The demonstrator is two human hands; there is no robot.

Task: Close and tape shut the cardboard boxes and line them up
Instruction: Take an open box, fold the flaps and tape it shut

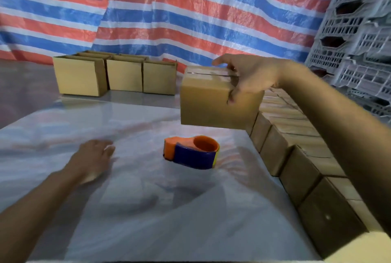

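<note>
1. The right hand (254, 78) grips a taped box (211, 110) from above, its fingers (222, 59) over the top and the thumb on the near face. The box hangs clear of the surface (148, 210).
2. Below those fingers, an orange-and-blue tape dispenser (191, 154) lies on the surface.
3. The left hand (93, 159) is low over the surface with loose, blurred fingers (106, 146), holding nothing.
4. A row of closed boxes (296, 157) runs back from under the right fingers toward the person.
5. Well beyond the left fingers, open boxes (124, 76) stand side by side.
</note>
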